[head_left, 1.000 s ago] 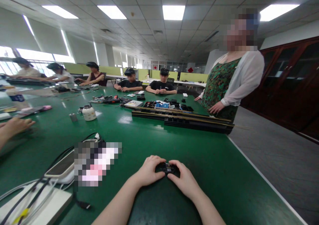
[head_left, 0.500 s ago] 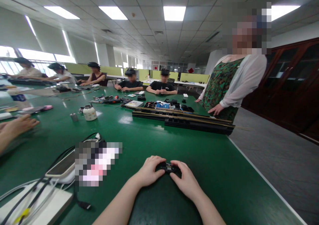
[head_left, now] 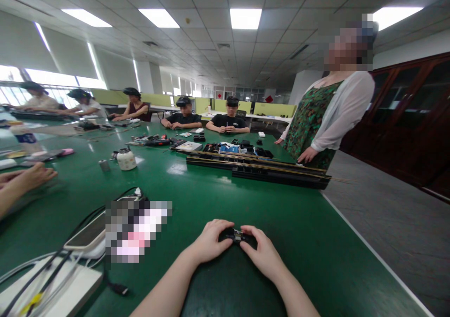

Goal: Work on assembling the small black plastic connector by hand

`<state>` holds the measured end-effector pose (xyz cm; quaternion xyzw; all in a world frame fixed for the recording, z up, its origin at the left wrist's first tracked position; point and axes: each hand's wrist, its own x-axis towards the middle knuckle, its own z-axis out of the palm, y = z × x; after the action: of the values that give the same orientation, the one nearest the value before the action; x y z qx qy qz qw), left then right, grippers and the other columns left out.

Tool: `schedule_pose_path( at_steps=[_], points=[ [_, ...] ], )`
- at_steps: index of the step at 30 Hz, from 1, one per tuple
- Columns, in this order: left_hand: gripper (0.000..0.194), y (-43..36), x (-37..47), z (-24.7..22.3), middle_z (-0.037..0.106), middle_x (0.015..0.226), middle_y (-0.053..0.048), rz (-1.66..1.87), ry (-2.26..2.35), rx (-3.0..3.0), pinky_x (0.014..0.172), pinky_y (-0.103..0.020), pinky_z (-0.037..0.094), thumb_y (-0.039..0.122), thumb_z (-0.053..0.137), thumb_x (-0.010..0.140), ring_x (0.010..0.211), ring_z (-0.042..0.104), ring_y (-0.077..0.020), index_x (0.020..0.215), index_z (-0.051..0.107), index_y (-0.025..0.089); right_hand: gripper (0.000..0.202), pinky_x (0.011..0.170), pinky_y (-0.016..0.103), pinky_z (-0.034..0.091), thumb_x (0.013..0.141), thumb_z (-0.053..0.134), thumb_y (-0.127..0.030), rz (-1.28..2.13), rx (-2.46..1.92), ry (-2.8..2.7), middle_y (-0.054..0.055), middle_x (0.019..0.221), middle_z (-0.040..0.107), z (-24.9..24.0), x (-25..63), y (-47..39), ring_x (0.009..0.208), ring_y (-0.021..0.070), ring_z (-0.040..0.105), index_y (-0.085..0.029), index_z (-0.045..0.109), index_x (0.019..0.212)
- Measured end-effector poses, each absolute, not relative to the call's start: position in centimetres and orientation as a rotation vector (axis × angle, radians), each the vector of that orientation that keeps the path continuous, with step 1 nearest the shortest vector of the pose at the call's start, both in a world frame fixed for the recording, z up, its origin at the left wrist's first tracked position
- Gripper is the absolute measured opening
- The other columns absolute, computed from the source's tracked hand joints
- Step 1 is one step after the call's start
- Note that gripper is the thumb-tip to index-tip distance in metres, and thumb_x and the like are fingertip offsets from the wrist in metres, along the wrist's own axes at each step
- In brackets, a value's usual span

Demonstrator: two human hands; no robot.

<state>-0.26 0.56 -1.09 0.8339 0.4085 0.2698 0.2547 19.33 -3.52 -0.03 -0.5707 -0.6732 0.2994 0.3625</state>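
Note:
Between my two hands, low over the green table [head_left: 207,204], is a small black object [head_left: 237,235] with a shiny metal-looking middle; its exact kind is too small to make out. My left hand [head_left: 215,237] curls round its left end, thumb in front and fingers behind. Its right end sits in my right hand [head_left: 258,244], gripped the same way. Much of the object is covered by my fingers.
Long black rails with thin brass-coloured rods [head_left: 281,176] lie ahead. At left are a cream jar [head_left: 126,159], a grey cylinder [head_left: 104,165], a white device with cables [head_left: 91,232] and a co-worker's hands [head_left: 31,179]. A person [head_left: 316,120] stands at the right edge.
My hands and the black object have stayed nearly still. The co-worker's hands at left have shifted slightly. The standing person has leaned a little, with the hand moving slightly right.

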Motion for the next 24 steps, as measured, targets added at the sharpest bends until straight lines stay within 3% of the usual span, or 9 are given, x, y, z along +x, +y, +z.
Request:
schedule_pose_path(
  at_steps=[24],
  points=[
    [0.032, 0.42, -0.02, -0.63, 0.062, 0.112, -0.005, 0.740, 1.130, 2.250, 0.096, -0.036, 0.039, 0.023, 0.057, 0.082, 0.107, 0.052, -0.0221, 0.114, 0.057, 0.022, 0.030, 0.094, 0.035, 0.042, 0.078, 0.053, -0.027, 0.777, -1.495, -1.771, 0.007, 0.108, 0.064, 0.18, 19.30, -3.41, 0.103, 0.0207, 0.057, -0.020, 0.060, 0.106]
  ],
)
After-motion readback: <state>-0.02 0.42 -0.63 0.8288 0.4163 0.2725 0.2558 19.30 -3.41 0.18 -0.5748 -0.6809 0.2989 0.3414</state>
